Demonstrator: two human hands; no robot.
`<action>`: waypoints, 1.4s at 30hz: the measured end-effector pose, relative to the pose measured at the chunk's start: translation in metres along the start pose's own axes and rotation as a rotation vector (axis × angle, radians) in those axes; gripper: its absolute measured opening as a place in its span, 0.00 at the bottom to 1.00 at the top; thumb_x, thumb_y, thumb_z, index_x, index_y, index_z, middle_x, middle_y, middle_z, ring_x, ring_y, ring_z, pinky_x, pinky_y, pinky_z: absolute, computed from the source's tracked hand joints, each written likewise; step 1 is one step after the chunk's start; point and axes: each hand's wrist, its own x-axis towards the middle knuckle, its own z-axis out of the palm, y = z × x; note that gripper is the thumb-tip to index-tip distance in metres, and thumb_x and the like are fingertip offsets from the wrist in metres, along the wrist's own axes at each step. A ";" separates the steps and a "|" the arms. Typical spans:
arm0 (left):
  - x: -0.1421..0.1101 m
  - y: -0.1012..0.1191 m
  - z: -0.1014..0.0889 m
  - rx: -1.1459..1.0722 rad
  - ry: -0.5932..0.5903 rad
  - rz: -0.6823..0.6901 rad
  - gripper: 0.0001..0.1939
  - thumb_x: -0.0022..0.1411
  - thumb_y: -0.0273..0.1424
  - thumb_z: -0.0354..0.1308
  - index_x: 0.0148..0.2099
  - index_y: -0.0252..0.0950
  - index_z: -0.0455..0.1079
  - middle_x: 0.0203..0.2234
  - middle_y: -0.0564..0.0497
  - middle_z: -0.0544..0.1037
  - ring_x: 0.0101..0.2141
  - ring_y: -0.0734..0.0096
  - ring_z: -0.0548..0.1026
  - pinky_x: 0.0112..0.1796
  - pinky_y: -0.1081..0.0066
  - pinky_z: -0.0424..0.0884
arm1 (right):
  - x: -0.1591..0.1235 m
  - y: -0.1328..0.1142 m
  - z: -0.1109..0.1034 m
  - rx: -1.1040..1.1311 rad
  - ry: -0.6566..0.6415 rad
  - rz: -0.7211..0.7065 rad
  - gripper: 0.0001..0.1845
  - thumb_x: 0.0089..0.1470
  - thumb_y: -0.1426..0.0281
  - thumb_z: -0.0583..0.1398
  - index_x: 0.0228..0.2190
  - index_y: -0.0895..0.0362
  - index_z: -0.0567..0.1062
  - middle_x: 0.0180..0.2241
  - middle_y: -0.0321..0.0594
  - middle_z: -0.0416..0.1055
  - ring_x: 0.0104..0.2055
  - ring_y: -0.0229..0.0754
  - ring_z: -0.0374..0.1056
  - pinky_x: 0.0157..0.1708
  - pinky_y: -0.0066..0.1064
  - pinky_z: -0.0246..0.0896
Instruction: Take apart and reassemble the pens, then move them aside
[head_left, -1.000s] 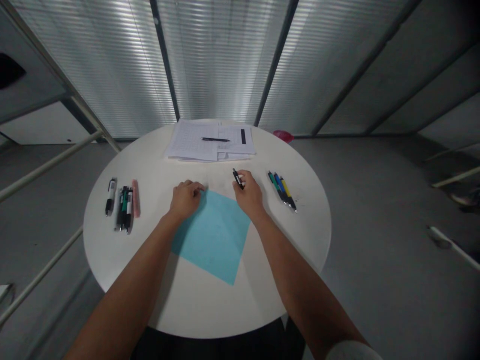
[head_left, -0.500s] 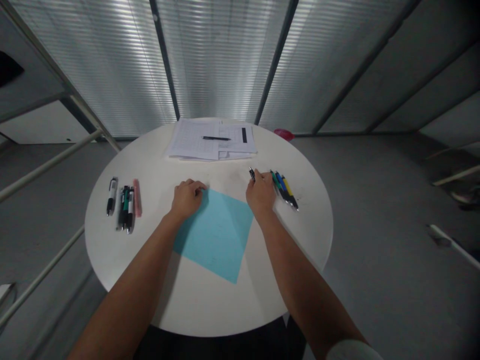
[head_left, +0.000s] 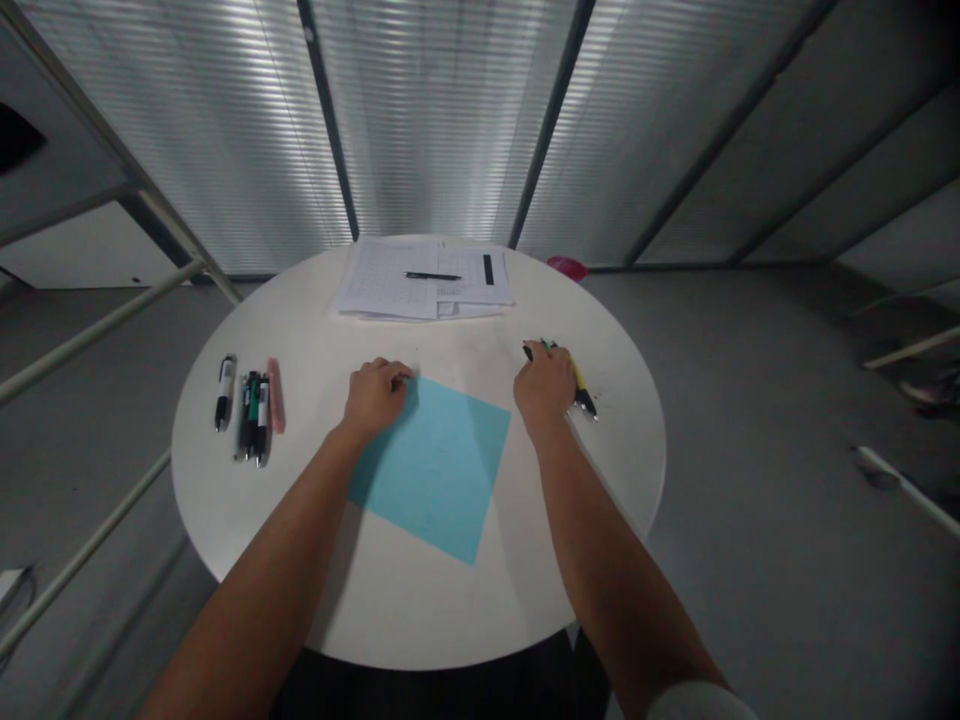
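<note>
A light-blue sheet of paper (head_left: 435, 470) lies flat and turned at an angle on the round white table (head_left: 412, 620). At its far left corner rests my left hand (head_left: 375, 398), its fingers curled and pressed together on the edge. My right hand (head_left: 546, 385) is closed around a black pen (head_left: 528, 351), of which only one end shows. It is over the small row of pens on the right and hides most of them. The yellow pen (head_left: 580, 378) in that row sticks out beside my fingers; a bit of green shows above my knuckles.
At the far side lie printed papers (head_left: 390, 285) with a dark pen (head_left: 433, 276) on top. On the left are several pens (head_left: 253, 415), a white-and-black pen (head_left: 224, 392) and a pink stick-shaped item (head_left: 276, 395). Metal rails (head_left: 97, 330) stand left of the table.
My right hand has moved right with the black pen, from beside the paper to over the row of pens, covering most of them. My left hand stays at the paper's corner.
</note>
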 end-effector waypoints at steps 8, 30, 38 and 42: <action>-0.001 0.002 -0.001 -0.008 -0.004 -0.003 0.16 0.56 0.25 0.51 0.43 0.41 0.77 0.35 0.48 0.76 0.38 0.63 0.72 0.45 0.62 0.67 | 0.007 0.010 0.002 0.009 -0.001 0.007 0.21 0.58 0.75 0.50 0.50 0.54 0.74 0.46 0.51 0.67 0.46 0.49 0.63 0.42 0.38 0.56; -0.001 0.002 -0.002 -0.001 -0.003 -0.010 0.16 0.57 0.25 0.51 0.43 0.42 0.77 0.35 0.48 0.76 0.39 0.62 0.72 0.46 0.61 0.67 | 0.009 0.017 -0.002 0.084 0.016 0.080 0.19 0.55 0.76 0.50 0.42 0.60 0.77 0.43 0.57 0.67 0.48 0.53 0.61 0.41 0.41 0.56; -0.001 0.004 -0.003 -0.011 -0.012 -0.018 0.16 0.56 0.25 0.51 0.43 0.41 0.77 0.36 0.48 0.76 0.39 0.62 0.72 0.46 0.61 0.67 | 0.008 0.010 -0.002 0.087 0.076 0.044 0.17 0.52 0.76 0.52 0.39 0.59 0.77 0.42 0.53 0.69 0.46 0.51 0.62 0.43 0.41 0.56; -0.001 0.004 -0.004 -0.009 -0.014 -0.014 0.16 0.56 0.25 0.52 0.42 0.41 0.77 0.35 0.47 0.76 0.39 0.62 0.73 0.45 0.61 0.67 | 0.003 -0.009 0.000 0.188 0.040 -0.217 0.16 0.55 0.74 0.52 0.41 0.57 0.76 0.40 0.48 0.71 0.46 0.48 0.64 0.48 0.39 0.55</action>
